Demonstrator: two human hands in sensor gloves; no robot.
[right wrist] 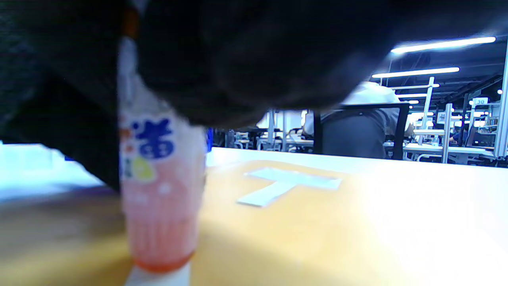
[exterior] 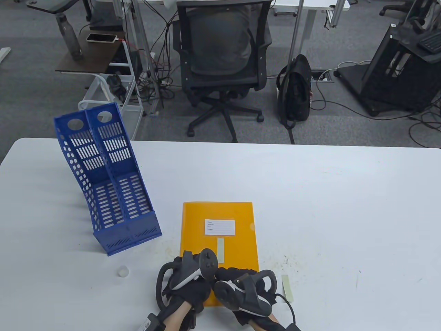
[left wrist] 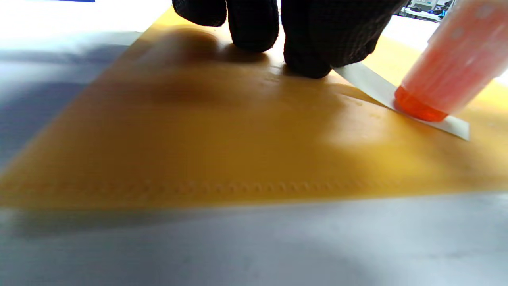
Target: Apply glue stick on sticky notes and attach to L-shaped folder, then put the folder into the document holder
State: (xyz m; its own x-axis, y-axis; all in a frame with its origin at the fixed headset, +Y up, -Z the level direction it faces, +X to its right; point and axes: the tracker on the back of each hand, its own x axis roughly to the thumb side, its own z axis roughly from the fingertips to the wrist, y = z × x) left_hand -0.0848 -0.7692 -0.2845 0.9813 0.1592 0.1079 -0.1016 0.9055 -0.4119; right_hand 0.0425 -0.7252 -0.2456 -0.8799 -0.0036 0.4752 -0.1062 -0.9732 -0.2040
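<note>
An orange L-shaped folder (exterior: 237, 213) lies flat near the table's front, with a white label (exterior: 219, 227) and one pale sticky note (exterior: 220, 250) stuck below it. My left hand (exterior: 187, 276) presses its fingertips (left wrist: 305, 59) on one end of a second pale sticky note (left wrist: 373, 89) lying on the folder (left wrist: 222, 143). My right hand (exterior: 241, 286) grips a pink glue stick (right wrist: 158, 190) upright. Its orange tip (left wrist: 420, 109) touches that note. The blue document holder (exterior: 110, 186) stands to the left of the folder.
A third pale sticky note (exterior: 287, 288) lies on the table right of my right hand. The glue stick's clear cap (exterior: 123, 272) stands on the table left of my left hand. An office chair (exterior: 220, 58) stands beyond the far table edge.
</note>
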